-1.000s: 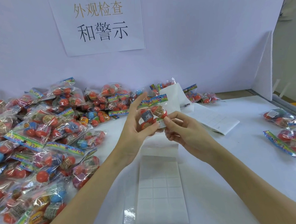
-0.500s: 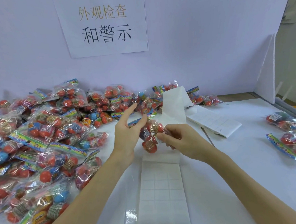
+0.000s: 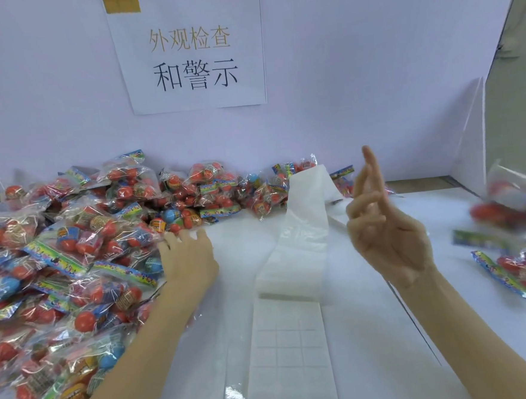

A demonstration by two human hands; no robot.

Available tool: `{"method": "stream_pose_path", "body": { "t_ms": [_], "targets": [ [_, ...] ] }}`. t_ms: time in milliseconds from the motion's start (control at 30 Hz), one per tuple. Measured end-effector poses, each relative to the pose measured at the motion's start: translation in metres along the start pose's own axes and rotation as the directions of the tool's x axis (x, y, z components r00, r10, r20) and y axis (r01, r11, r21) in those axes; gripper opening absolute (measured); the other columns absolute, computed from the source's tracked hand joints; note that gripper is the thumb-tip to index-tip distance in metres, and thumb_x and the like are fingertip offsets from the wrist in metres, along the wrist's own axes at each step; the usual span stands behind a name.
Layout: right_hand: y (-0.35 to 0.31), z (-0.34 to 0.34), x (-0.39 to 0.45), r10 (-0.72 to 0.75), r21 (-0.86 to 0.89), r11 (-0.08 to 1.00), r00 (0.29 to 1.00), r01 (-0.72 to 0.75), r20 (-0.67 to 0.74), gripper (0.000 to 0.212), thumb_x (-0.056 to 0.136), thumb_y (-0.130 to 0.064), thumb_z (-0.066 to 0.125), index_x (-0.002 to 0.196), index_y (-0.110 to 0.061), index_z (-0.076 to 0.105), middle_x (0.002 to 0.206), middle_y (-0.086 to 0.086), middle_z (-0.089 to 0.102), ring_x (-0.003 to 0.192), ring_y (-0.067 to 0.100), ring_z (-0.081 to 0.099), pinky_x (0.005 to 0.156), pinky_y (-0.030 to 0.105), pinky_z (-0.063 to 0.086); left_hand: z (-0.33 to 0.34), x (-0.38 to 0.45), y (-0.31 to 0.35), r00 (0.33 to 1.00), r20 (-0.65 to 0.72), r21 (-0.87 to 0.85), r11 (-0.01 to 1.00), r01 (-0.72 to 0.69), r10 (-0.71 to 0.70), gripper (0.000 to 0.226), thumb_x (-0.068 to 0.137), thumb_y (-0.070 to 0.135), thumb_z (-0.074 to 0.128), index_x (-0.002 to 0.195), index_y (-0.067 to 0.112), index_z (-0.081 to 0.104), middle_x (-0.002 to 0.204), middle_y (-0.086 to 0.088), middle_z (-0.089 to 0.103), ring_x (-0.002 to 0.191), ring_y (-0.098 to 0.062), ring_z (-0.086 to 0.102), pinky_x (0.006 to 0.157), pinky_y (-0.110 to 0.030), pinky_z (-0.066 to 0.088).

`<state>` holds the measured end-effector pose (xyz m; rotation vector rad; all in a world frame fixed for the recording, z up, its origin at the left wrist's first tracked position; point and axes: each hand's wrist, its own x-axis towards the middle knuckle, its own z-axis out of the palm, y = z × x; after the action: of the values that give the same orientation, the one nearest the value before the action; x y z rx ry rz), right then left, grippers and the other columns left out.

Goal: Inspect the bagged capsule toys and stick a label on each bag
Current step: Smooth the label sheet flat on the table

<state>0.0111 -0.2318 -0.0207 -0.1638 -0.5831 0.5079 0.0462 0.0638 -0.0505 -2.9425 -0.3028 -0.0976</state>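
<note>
A big heap of clear bags with red and blue capsule toys [image 3: 73, 259] covers the left of the white table. My left hand [image 3: 188, 260] lies palm down at the heap's right edge, fingers spread, touching the nearest bags. My right hand [image 3: 384, 222] is raised over the table, palm up, fingers apart and empty. A blurred bag of capsule toys [image 3: 511, 203] is in the air at the far right, above a small group of bags [image 3: 522, 271]. A white label sheet strip [image 3: 287, 347] lies between my arms.
The label strip curls up toward the back wall [image 3: 308, 202]. A paper sign with printed characters [image 3: 192, 51] hangs on the wall. A white side panel [image 3: 469, 141] closes the right of the table. The table's bare white surface [image 3: 372, 316] lies under my right forearm.
Both hands held one bag over the label sheet. That bag has left my hands and flies blurred to the right. My right hand opened upward; my left hand moved to the heap.
</note>
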Motion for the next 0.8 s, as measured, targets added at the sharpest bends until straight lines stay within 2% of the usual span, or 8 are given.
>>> {"method": "stream_pose_path", "body": {
  "t_ms": [133,267,400,500,567,600,700,800],
  "targets": [
    [0.007,-0.011,0.004,0.003,-0.293,0.954,0.98,-0.062,-0.197,0.063,0.09,0.003,0.069,0.143,-0.029,0.063,0.115,-0.002,0.069,0.084,0.01,0.063,0.071,0.02,0.052,-0.005,0.002,-0.003,0.987,-0.11,-0.166,0.977,-0.132,0.115,0.055,0.095,0.002,0.06,0.146,0.011,0.04,0.142,-0.012,0.044,0.129,-0.03,0.047,0.096,-0.038,0.048],
    [0.015,-0.019,0.009,-0.012,-0.414,0.897,0.928,-0.154,-0.372,0.056,0.077,-0.004,0.085,0.129,-0.02,0.074,0.098,-0.003,0.067,0.074,0.01,0.058,0.064,0.021,0.048,-0.006,0.005,-0.003,0.97,-0.2,-0.319,0.928,-0.195,0.135,0.039,0.098,-0.002,0.057,0.136,0.005,0.05,0.137,-0.014,0.048,0.122,-0.032,0.052,0.096,-0.038,0.047],
    [0.021,-0.026,0.013,-0.09,-0.527,0.81,0.834,-0.257,-0.545,0.033,0.085,-0.004,0.072,0.116,-0.012,0.08,0.09,0.001,0.064,0.069,0.012,0.057,0.061,0.021,0.049,-0.007,0.006,0.003,0.885,-0.445,-0.494,0.787,-0.37,0.138,0.021,0.102,-0.003,0.053,0.119,-0.003,0.064,0.115,-0.02,0.063,0.103,-0.039,0.059,0.086,-0.042,0.043],
    [0.025,-0.03,0.012,-0.118,-0.615,0.695,0.784,-0.373,-0.609,0.026,0.098,-0.005,0.061,0.116,-0.012,0.08,0.097,0.005,0.071,0.077,0.015,0.067,0.064,0.022,0.054,-0.013,0.0,0.015,0.789,-0.614,-0.661,0.533,-0.528,0.02,0.019,0.1,-0.003,0.058,0.116,-0.001,0.069,0.105,-0.012,0.07,0.092,-0.032,0.067,0.083,-0.042,0.054],
    [0.029,-0.03,0.011,-0.131,-0.677,0.605,0.787,-0.418,-0.603,0.028,0.1,-0.013,0.064,0.126,-0.015,0.074,0.112,0.008,0.076,0.093,0.02,0.074,0.069,0.023,0.057,-0.018,-0.006,0.024,0.794,-0.604,-0.779,0.257,-0.572,-0.062,0.02,0.101,0.0,0.061,0.118,0.008,0.069,0.104,0.001,0.072,0.093,-0.014,0.071,0.084,-0.025,0.056],
    [0.032,-0.03,0.011,-0.139,-0.705,0.572,0.798,-0.42,-0.587,0.033,0.1,-0.019,0.066,0.132,-0.016,0.069,0.119,0.01,0.076,0.102,0.023,0.075,0.072,0.024,0.058,-0.021,-0.008,0.028,0.826,-0.559,-0.827,0.11,-0.551,-0.068,0.021,0.102,0.002,0.061,0.118,0.013,0.07,0.105,0.004,0.073,0.094,-0.009,0.071,0.085,-0.021,0.055],
    [0.04,-0.029,0.013,-0.116,-0.765,0.504,0.846,-0.401,-0.52,0.047,0.094,-0.039,0.069,0.138,-0.02,0.063,0.124,0.01,0.074,0.114,0.026,0.072,0.082,0.025,0.059,-0.024,-0.015,0.041,0.938,-0.344,-0.897,-0.311,-0.314,0.045,0.023,0.104,0.006,0.059,0.12,0.018,0.071,0.111,-0.004,0.075,0.093,-0.018,0.07,0.08,-0.03,0.058],
    [0.046,-0.026,0.014,-0.113,-0.802,0.457,0.869,-0.386,-0.482,0.039,0.092,-0.043,0.071,0.124,-0.02,0.073,0.117,0.01,0.077,0.106,0.025,0.074,0.082,0.028,0.06,-0.022,-0.024,0.052,0.951,-0.267,-0.881,-0.44,-0.174,0.158,0.023,0.106,0.006,0.055,0.123,0.012,0.069,0.122,-0.013,0.073,0.102,-0.024,0.068,0.08,-0.031,0.056]
  ]
}}
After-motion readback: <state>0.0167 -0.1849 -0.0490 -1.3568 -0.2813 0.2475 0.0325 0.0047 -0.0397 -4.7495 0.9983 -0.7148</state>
